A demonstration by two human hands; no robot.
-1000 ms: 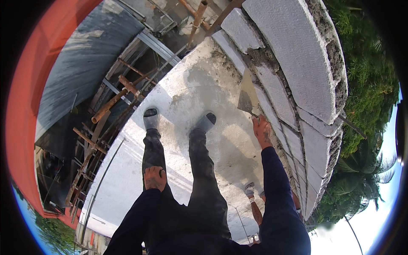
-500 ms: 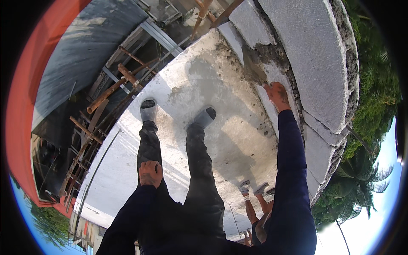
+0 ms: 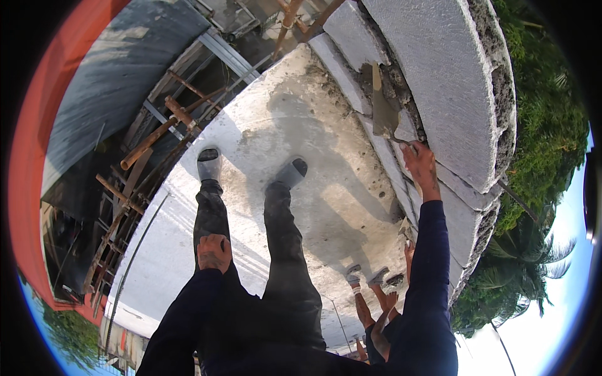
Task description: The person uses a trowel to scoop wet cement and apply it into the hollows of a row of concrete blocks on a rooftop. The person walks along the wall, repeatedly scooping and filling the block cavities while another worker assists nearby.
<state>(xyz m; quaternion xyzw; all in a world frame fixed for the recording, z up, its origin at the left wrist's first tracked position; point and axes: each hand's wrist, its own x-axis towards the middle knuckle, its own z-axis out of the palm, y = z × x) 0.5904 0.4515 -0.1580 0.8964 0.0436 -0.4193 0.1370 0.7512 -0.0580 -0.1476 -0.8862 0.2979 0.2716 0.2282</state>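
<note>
My right hand [image 3: 421,164] is closed on the handle of a pointed metal trowel [image 3: 387,113], whose blade lies against a dark, rough gap [image 3: 409,100] between white textured blocks [image 3: 433,69] at my right. My left hand [image 3: 213,252] lies over my left leg with curled fingers, a small dark shape by the thumb, which I cannot make out. My feet [image 3: 288,172] in grey footwear are on the pale, stained concrete slab [image 3: 238,150].
At the left, beyond the slab's edge, rusty scaffold tubes [image 3: 147,144] stand over a drop, with a red wall [image 3: 28,156] behind. Another person's legs [image 3: 364,307] and a hand [image 3: 409,257] with a second blade are at the lower right. Trees [image 3: 539,156] rise beyond the blocks.
My right hand and trowel have moved up along the blocks, then a little back down from half a second ago. My left hand stays on the leg. More of the other person shows.
</note>
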